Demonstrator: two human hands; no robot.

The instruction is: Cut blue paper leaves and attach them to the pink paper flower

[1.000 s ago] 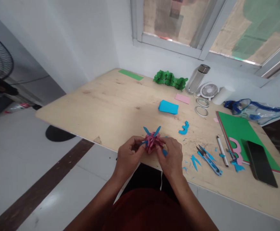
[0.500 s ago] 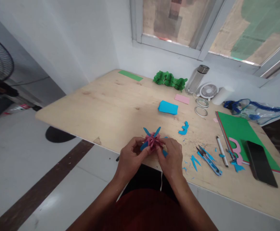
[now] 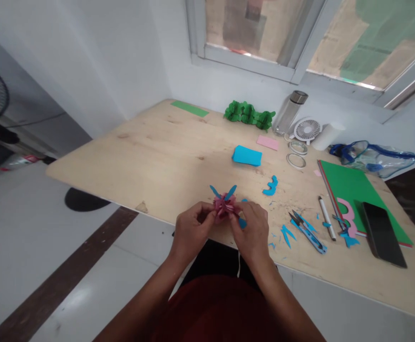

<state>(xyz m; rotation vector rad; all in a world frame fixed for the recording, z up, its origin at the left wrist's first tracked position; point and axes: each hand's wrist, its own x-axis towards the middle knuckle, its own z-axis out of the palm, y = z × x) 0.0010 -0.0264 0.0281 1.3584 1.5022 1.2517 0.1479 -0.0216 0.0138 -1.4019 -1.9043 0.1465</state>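
Observation:
A pink paper flower (image 3: 223, 209) with two blue pointed paper strips (image 3: 230, 192) sticking up from its far side is held near the table's front edge. My left hand (image 3: 193, 225) pinches its left side between thumb and fingers. On the opposite side, my right hand (image 3: 252, 228) grips it the same way. Blue paper (image 3: 242, 223) shows beside the right thumb, partly hidden by that hand. Thread snips (image 3: 309, 232) lie to the right among blue paper scraps (image 3: 287, 235).
On the wooden table (image 3: 150, 156) lie a blue paper stack (image 3: 246, 156), green paper flowers (image 3: 248, 115), tape rolls (image 3: 296, 161), a marker (image 3: 326, 218), green sheets (image 3: 357, 190) and a phone (image 3: 384, 233). A glass bottle (image 3: 290, 114) and small fan (image 3: 307, 129) stand by the wall.
The pink flower has turned a little in my fingers, and the blue paper by my left fingers is out of sight. Both hands keep their pinch. The view has shifted slightly.

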